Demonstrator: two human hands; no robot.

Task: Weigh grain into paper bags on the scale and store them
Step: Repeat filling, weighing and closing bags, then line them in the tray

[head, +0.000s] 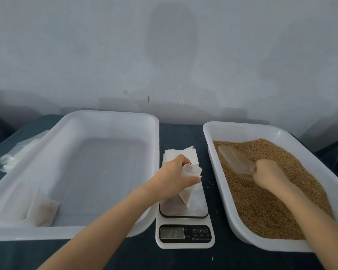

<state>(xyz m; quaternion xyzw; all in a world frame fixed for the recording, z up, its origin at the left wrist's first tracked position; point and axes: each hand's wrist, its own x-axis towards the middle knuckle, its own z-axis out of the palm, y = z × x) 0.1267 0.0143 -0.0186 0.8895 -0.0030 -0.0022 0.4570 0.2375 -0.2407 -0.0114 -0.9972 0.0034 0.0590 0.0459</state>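
Dark table (181, 133): our left hand (174, 176) pinches a bag (189, 172) open on the scale (184, 244). Right hand (267, 174) grips the scoop (236, 160); scooping grain (261, 207) now, probably a careful pour next.

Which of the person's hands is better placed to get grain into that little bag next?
The right hand: it grips the clear scoop lying in the grain. The left hand is busy holding the paper bag open on the scale.
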